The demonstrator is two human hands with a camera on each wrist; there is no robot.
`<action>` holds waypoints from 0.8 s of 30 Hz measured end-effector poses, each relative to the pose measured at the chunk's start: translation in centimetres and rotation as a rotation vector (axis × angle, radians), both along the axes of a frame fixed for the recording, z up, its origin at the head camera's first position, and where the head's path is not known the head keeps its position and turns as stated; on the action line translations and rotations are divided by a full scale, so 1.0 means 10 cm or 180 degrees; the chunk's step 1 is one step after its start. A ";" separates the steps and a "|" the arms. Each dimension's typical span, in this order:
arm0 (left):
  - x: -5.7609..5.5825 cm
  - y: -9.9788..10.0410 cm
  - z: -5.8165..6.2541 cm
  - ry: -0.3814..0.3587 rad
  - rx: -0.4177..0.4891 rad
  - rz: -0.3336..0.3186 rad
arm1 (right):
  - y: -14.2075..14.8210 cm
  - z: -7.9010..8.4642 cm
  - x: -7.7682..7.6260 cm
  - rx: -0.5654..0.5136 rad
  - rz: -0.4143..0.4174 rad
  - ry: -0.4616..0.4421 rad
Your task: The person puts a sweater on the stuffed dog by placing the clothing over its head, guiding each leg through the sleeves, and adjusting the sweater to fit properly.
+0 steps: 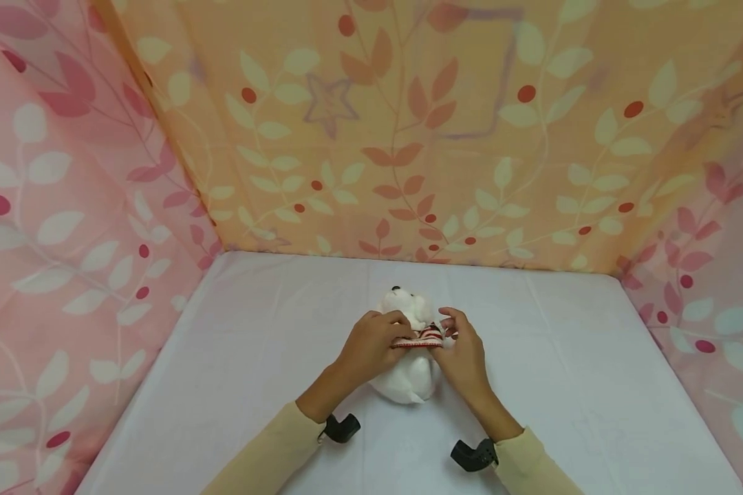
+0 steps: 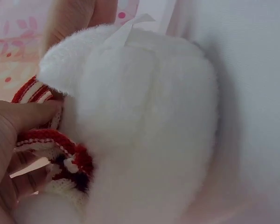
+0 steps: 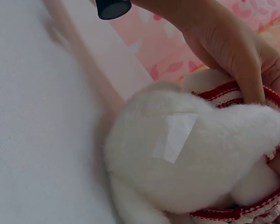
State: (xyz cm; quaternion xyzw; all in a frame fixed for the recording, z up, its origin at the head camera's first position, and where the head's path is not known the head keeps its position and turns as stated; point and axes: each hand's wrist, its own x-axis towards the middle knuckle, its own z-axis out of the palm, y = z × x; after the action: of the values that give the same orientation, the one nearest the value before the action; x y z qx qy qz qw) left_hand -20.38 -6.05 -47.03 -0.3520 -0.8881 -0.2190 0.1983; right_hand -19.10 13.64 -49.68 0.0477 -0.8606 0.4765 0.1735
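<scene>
A white plush toy animal (image 1: 404, 381) lies on its side or back on the white table, its dark-nosed head pointing away from me. Around its middle is a small red-and-white striped knitted sweater (image 1: 430, 337). My left hand (image 1: 371, 344) grips the sweater's hem from the left. From the right, my right hand (image 1: 466, 357) pinches the same hem, its other fingers raised and bent. In the left wrist view, the thumb (image 2: 37, 114) goes inside the sweater's red edge (image 2: 46, 136). A white tag (image 3: 177, 137) sticks out from the toy's furry rear (image 3: 154, 177).
The white-covered table (image 1: 254, 330) spreads out on all sides of the toy. Yellow patterned cloth (image 1: 378, 137) hangs behind it, with pink leafy cloth (image 1: 68, 275) on the left and right. A black wrist device (image 1: 342, 428) sits at each sleeve.
</scene>
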 end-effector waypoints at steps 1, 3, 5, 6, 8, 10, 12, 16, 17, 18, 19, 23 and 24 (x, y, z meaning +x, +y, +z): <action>-0.01 0.02 0.00 -0.0025 -0.0076 0.0048 | 0.01 0.00 0.00 -0.0023 0.0037 -0.0008; -0.03 0.07 0.01 -0.0050 -0.0232 0.0136 | 0.02 0.01 0.00 -0.0072 0.0125 -0.0050; -0.04 0.12 0.01 -0.0029 -0.0379 0.0204 | 0.04 0.04 0.00 -0.0112 0.0197 -0.0141; -0.05 0.14 0.01 -0.0014 -0.0446 0.0241 | 0.05 0.05 0.00 -0.0124 0.0212 -0.0212; -0.06 0.17 0.01 0.0003 -0.0536 0.0298 | 0.07 0.08 0.00 -0.0152 0.0234 -0.0357; -0.06 0.19 0.01 0.0006 -0.0584 0.0354 | 0.09 0.10 0.01 -0.0174 0.0240 -0.0509; -0.05 0.21 0.01 -0.0007 -0.0628 0.0404 | 0.11 0.11 0.01 -0.0181 0.0253 -0.0618; -0.04 0.23 0.02 0.0002 -0.0667 0.0454 | 0.10 0.10 0.02 -0.0279 0.0268 -0.0631; -0.04 0.23 0.02 0.0020 -0.0676 0.0467 | 0.10 0.09 0.02 -0.0298 0.0254 -0.0604; -0.04 0.24 0.02 0.0041 -0.0687 0.0484 | 0.09 0.09 0.02 -0.0323 0.0235 -0.0571; -0.04 0.25 0.01 0.0052 -0.0695 0.0501 | 0.08 0.08 0.01 -0.0352 0.0205 -0.0532; -0.05 0.28 0.01 0.0054 -0.0746 0.0564 | 0.05 0.06 0.01 -0.0279 0.0032 -0.0359; -0.06 0.28 0.00 0.0055 -0.0756 0.0577 | 0.03 0.07 0.01 -0.0246 -0.0009 -0.0310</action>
State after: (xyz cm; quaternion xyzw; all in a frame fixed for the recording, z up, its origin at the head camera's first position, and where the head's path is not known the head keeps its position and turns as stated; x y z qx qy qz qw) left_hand -20.96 -3.23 -46.99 -0.2933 -0.9342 -0.0906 0.1818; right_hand -18.96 13.98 -49.03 0.0165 -0.8490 0.5109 0.1337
